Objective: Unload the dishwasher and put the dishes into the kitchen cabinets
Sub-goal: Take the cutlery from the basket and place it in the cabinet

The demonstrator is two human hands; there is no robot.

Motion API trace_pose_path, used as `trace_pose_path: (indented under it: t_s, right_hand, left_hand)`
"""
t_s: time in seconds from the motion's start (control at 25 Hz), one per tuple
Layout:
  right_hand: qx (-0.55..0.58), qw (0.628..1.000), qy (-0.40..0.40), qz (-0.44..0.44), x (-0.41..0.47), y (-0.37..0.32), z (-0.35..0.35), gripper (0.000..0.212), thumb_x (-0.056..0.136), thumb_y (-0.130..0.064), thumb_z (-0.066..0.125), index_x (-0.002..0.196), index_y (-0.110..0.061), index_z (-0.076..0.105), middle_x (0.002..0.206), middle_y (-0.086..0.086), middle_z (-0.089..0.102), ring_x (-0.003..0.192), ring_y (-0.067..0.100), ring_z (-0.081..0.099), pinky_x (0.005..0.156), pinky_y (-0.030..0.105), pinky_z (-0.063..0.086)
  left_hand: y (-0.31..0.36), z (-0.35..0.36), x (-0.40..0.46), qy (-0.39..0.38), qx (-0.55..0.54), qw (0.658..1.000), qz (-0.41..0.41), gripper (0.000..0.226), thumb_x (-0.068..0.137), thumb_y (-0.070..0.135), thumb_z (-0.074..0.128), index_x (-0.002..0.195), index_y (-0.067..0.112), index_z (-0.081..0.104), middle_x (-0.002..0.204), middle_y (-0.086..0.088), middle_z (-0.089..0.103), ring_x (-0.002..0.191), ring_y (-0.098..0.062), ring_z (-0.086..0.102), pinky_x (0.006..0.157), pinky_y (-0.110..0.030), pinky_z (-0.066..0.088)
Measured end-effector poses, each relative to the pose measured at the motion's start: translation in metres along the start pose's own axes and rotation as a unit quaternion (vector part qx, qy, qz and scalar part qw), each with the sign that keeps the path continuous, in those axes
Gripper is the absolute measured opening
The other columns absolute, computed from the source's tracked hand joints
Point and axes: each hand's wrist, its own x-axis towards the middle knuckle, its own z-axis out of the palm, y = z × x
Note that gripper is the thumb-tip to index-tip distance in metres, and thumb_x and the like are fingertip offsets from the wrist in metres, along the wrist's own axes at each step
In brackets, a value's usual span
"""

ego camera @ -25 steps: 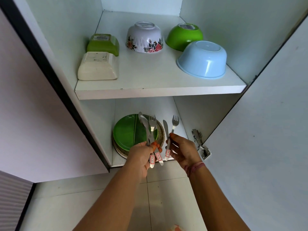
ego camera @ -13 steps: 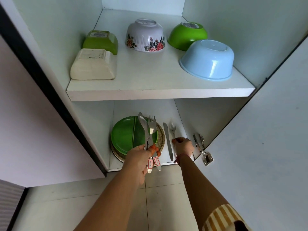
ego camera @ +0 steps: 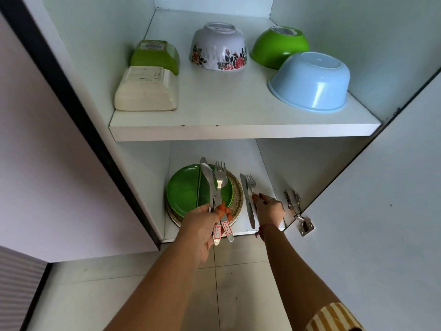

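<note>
We have five bowls upturned above, plates and a knife below, our right hand pinching a fork onto the lower shelf, our left hand gripping more cutlery, count unclear, the dishwasher unseen.

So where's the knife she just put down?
The knife lies on the lower shelf, right of the green plate, beside a fork at her right hand.
</note>
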Motion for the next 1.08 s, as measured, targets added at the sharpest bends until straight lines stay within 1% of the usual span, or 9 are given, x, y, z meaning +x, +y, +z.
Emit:
trace_pose_path:
  t_s: [0.12,0.2,0.28,0.36,0.48,0.6,0.76,0.96,1.08]
  right_hand:
    - [0.03,0.997,-0.042,-0.054,-0.045,-0.013,-0.021,0.03,0.086,-0.029,0.069,0.113,-0.017,0.069,0.111,0.002,0.068,0.093,0.012,0.062,0.085,0.029,0.053]
    - [0.106,0.983,-0.152,-0.007,-0.084,-0.028,-0.044,0.02,0.087,-0.033,0.066,0.099,-0.019,0.072,0.095,-0.001,0.072,0.087,0.013,0.064,0.077,0.03,0.054]
    - [0.167,0.941,-0.287,0.065,-0.117,-0.042,-0.065,0.02,0.085,-0.032,0.067,0.09,-0.014,0.072,0.084,0.002,0.073,0.077,0.012,0.066,0.069,0.028,0.053]
    - [0.184,0.919,-0.343,0.063,-0.137,-0.05,-0.077,0.016,0.08,-0.023,0.071,0.091,-0.011,0.073,0.081,0.005,0.073,0.069,0.01,0.066,0.063,0.024,0.052]
    - [0.21,0.921,-0.322,0.059,-0.143,-0.054,-0.08,0.015,0.08,-0.007,0.072,0.095,-0.007,0.073,0.075,0.006,0.073,0.062,0.009,0.064,0.058,0.021,0.053]
    - [0.249,0.913,-0.313,0.08,-0.14,-0.056,-0.08,0.014,0.082,-0.001,0.067,0.094,-0.004,0.073,0.076,0.009,0.072,0.063,0.011,0.063,0.061,0.021,0.056]
    - [0.292,0.903,-0.298,0.1,-0.14,-0.055,-0.079,0.015,0.085,0.002,0.062,0.095,-0.002,0.072,0.075,0.006,0.072,0.062,0.008,0.065,0.061,0.019,0.056]
    - [0.285,0.911,-0.281,0.102,-0.135,-0.054,-0.089,0.015,0.086,0.002,0.061,0.092,-0.005,0.073,0.075,0.007,0.071,0.065,0.011,0.063,0.062,0.02,0.057]
    - [0.285,0.912,-0.274,0.108,-0.129,-0.048,-0.097,0.016,0.087,0.001,0.06,0.089,-0.005,0.075,0.075,0.008,0.069,0.066,0.011,0.062,0.061,0.02,0.057]
  left_hand:
    - [0.001,-0.002,0.0,-0.002,0.005,1.0,0.005,0.01,0.092,0.003,0.056,0.085,0.009,0.061,0.087,-0.011,0.068,0.079,-0.021,0.064,0.084,-0.038,0.051]
    - [0.002,-0.002,-0.001,-0.002,-0.002,1.0,0.01,0.011,0.092,0.003,0.056,0.085,0.01,0.062,0.086,-0.01,0.067,0.078,-0.02,0.064,0.081,-0.037,0.052]
    - [0.003,0.0,-0.004,-0.003,-0.011,1.0,0.01,0.01,0.093,0.005,0.055,0.089,0.01,0.063,0.086,-0.008,0.068,0.075,-0.02,0.063,0.078,-0.038,0.052]
    - [0.003,0.001,-0.006,-0.009,-0.005,1.0,0.016,0.01,0.093,0.008,0.055,0.094,0.011,0.065,0.088,-0.006,0.069,0.074,-0.019,0.062,0.079,-0.04,0.053]
    - [0.003,0.003,-0.009,-0.02,-0.005,1.0,0.021,0.011,0.094,0.01,0.055,0.09,0.013,0.065,0.092,-0.006,0.07,0.079,-0.019,0.063,0.075,-0.04,0.055]
    - [0.003,0.005,-0.011,-0.034,-0.025,0.999,0.008,0.013,0.094,0.012,0.055,0.097,0.01,0.067,0.095,-0.008,0.071,0.078,-0.019,0.065,0.066,-0.036,0.055]
    - [0.002,0.011,-0.011,-0.044,-0.059,0.997,0.001,0.024,0.095,0.013,0.054,0.115,0.005,0.064,0.106,-0.015,0.069,0.078,-0.022,0.066,0.076,-0.038,0.055]
    - [-0.002,0.016,-0.007,-0.005,-0.019,1.0,0.012,0.015,0.094,0.011,0.056,0.107,0.008,0.063,0.105,-0.016,0.068,0.096,-0.028,0.066,0.093,-0.044,0.052]
    - [-0.005,0.015,0.001,0.03,0.022,0.999,0.036,0.018,0.094,0.013,0.057,0.11,0.008,0.062,0.104,-0.013,0.069,0.099,-0.028,0.066,0.091,-0.044,0.053]
